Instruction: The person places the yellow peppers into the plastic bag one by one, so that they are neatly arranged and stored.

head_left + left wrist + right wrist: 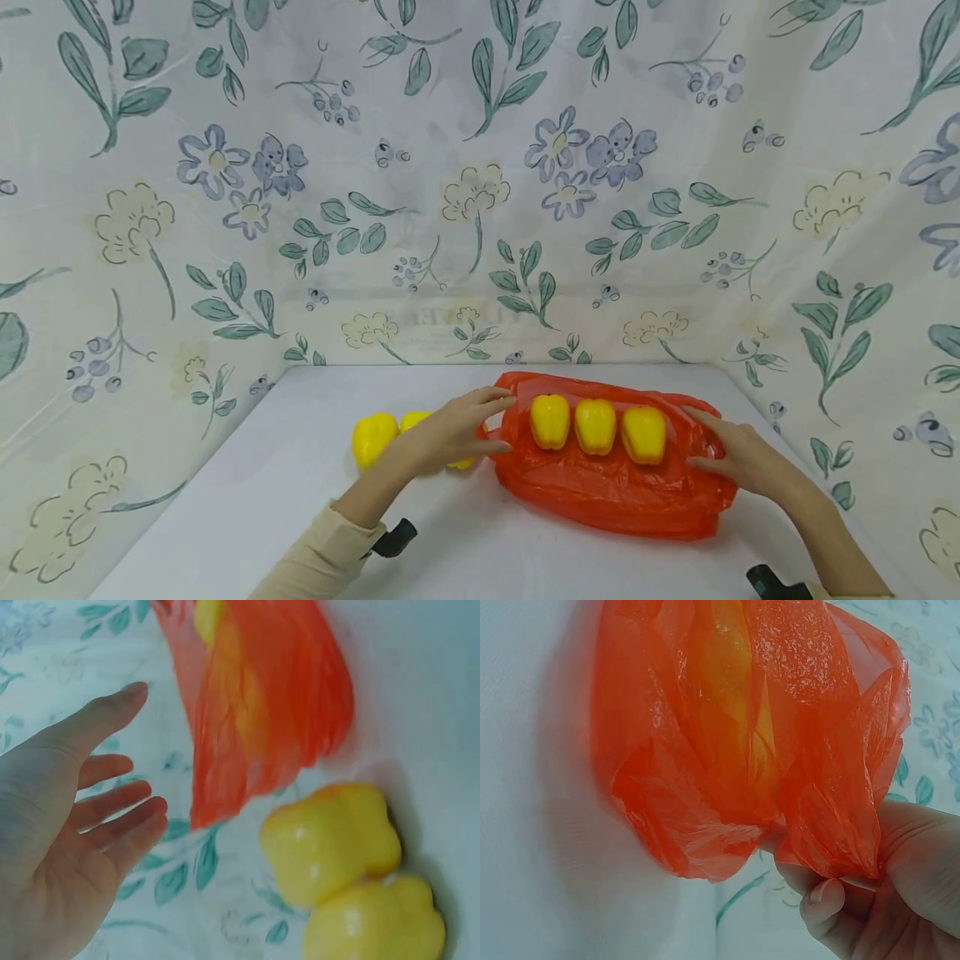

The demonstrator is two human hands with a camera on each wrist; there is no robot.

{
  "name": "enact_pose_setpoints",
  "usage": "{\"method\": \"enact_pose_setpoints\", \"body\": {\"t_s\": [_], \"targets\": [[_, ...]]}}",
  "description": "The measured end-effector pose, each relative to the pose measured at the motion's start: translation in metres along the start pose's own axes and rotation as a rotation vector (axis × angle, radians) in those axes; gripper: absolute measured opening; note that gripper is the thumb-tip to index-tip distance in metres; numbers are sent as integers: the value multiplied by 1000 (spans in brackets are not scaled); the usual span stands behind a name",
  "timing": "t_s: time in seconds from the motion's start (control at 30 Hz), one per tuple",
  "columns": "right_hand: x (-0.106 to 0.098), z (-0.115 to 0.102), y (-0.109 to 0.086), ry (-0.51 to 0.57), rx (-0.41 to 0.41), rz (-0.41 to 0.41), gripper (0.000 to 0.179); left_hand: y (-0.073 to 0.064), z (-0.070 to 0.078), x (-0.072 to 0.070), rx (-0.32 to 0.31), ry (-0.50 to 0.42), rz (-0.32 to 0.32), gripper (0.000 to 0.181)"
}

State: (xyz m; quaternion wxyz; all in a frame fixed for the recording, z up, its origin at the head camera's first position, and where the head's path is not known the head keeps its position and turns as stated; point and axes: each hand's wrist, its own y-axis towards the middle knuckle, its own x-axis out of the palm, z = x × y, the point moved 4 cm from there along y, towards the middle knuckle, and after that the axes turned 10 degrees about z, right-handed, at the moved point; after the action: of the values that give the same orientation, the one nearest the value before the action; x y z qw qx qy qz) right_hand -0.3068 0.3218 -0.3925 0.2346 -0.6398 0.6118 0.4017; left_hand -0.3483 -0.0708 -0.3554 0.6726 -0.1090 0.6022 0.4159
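Observation:
A red plastic bag lies on the table with three yellow bell peppers in a row within its opened-out middle. My left hand is at the bag's left end, thumb and fingers spread; in the left wrist view a gap separates it from the red plastic. At the opposite end, my right hand holds the bag's edge. The right wrist view shows its curled fingers and thumb at the gathered plastic. More bell peppers lie left of the bag, partly hidden by my left hand and forearm.
The white table carries everything. A cloth printed with leaves and flowers hangs behind it and along both sides. Black wrist-camera mounts are on both wrists.

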Motion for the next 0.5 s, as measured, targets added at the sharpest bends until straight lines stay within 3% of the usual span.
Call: {"method": "enact_pose_setpoints", "body": {"t_s": [0.27,0.5], "targets": [[0,-2,0,-19,5,-5,80,-58,-32,-41,-86,53,145,66],[0,-4,0,-34,13,-4,81,-93,-58,-52,-126,93,203,62]]}}
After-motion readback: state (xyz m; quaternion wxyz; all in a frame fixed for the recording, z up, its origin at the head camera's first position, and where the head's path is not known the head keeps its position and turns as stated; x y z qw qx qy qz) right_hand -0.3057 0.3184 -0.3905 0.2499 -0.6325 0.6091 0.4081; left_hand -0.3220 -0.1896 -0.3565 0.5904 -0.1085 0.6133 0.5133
